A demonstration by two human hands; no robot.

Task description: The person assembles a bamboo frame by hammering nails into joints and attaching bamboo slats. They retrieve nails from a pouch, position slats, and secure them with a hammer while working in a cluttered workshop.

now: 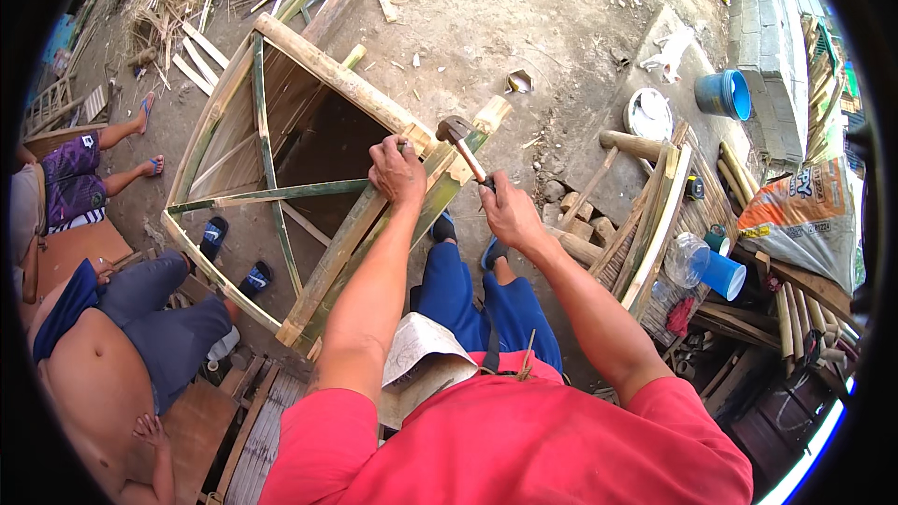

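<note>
My right hand (513,211) is wrapped round the handle of a hammer (475,165). The hammer's dark head is raised just above the corner of a bamboo frame (332,73). Beside that head, my left hand (398,171) rests on the frame's corner with its fingers pinched together. What they hold, if anything, is too small to make out. The frame has bowed outer strips, a thick round pole along the far edge and crossing green slats (271,194). Split bamboo lengths (348,257) run along its near side.
Two people sit at the left, one with a hand (150,432) on the lap. At the right are a blue bucket (722,95), a blue container (723,276), an orange-and-white sack (795,210) and curved bamboo pieces (659,224). Loose strips (196,61) lie at the far left.
</note>
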